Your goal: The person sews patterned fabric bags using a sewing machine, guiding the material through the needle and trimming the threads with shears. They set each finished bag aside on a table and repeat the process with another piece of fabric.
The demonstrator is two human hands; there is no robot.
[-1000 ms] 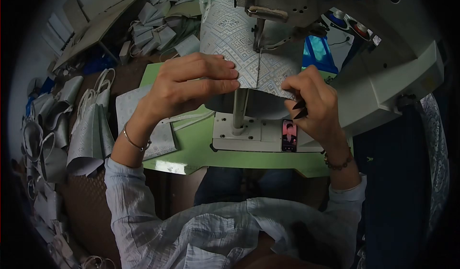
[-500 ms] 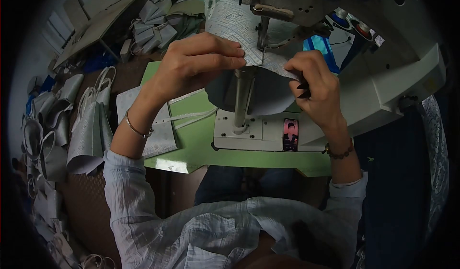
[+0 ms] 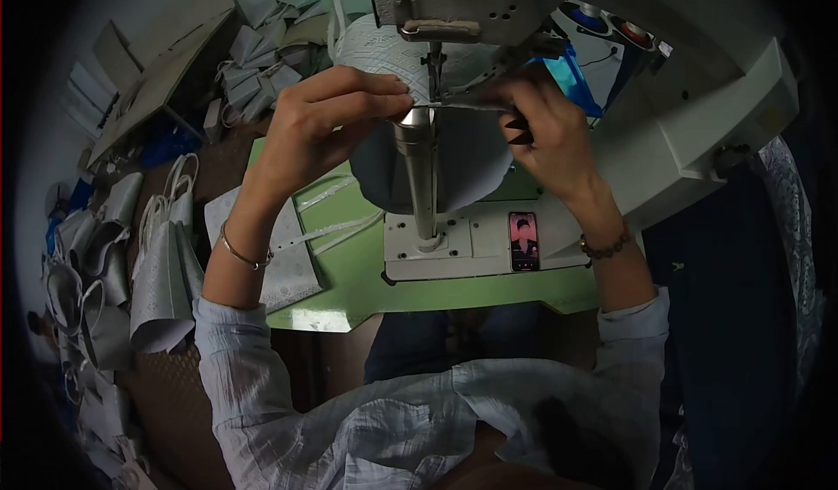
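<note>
A silver-grey patterned bag point(image 3: 371, 54) is draped over the post point(image 3: 416, 176) of a sewing machine, its edge under the needle and presser foot point(image 3: 435, 67). My left hand point(image 3: 327, 115) pinches the bag's edge just left of the needle. At the right of the needle, my right hand point(image 3: 552, 128) has its fingers closed on the same edge; the fingertips are partly hidden. Two dark pointed tips point(image 3: 519, 130), like the blades of thread snips, stick out from my right palm. The bag's plain grey inside point(image 3: 463, 171) hangs below and behind the post.
A phone point(image 3: 524, 241) lies on the white machine base point(image 3: 445, 267). A flat patterned piece point(image 3: 284, 267) with straps lies on the green table point(image 3: 375, 296). Several bags point(image 3: 157, 280) are heaped at the left. Thread spools point(image 3: 587, 19) stand at the upper right.
The view has shifted, so the machine appears further left. The bag's edge between my hands was bent upward in a peak and now runs nearly flat across the post. Both hands still grip it.
</note>
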